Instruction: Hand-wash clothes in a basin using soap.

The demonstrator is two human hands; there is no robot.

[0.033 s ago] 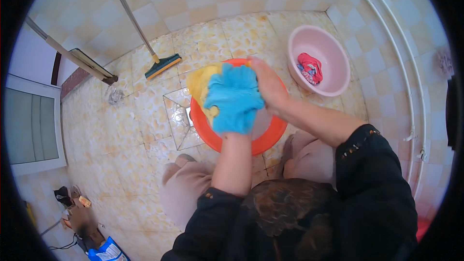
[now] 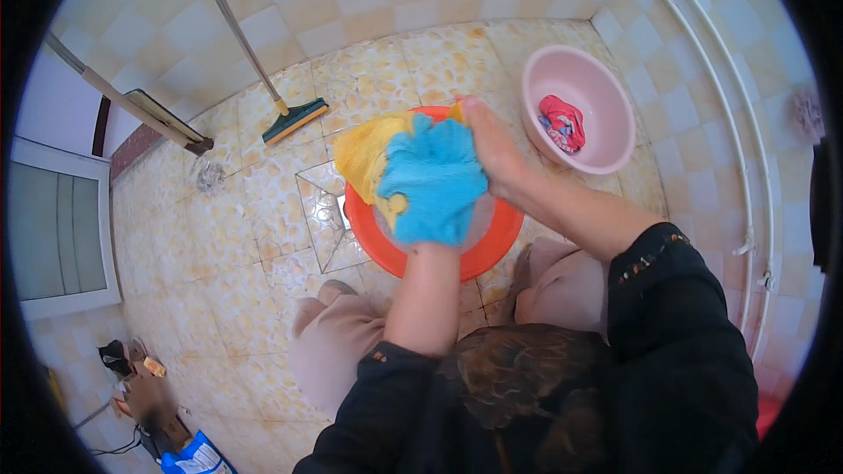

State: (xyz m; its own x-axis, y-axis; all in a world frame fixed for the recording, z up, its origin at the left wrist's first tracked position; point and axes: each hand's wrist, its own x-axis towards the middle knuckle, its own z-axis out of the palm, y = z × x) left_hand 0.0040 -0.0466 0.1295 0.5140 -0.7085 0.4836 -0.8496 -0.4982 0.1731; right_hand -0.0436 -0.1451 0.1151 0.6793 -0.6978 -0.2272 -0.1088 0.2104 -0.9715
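A blue and yellow cloth (image 2: 436,171) is bunched above the orange basin (image 2: 395,254) on the floor between my knees. Its blue part covers my left hand, whose wrist (image 2: 433,250) comes out below; the fingers are hidden. On the right side of the bundle, my right hand (image 2: 494,142) is closed on the cloth, with a bit of yellow showing at its fingertips. The yellow part hangs over the basin's left rim. Cloudy, pale water shows inside the basin.
A pink basin (image 2: 625,123) with a crumpled red cloth (image 2: 562,120) stands at the far right. At the far left are a green-headed floor brush (image 2: 297,120) and a flat mop (image 2: 162,118). A floor drain (image 2: 329,219) lies beside the orange basin. White pipes (image 2: 738,114) run along the right wall.
Both hands have shifted slightly to the right with the cloth. The yellow part is spread wider to the left, and more yellow shows at my right fingertips.
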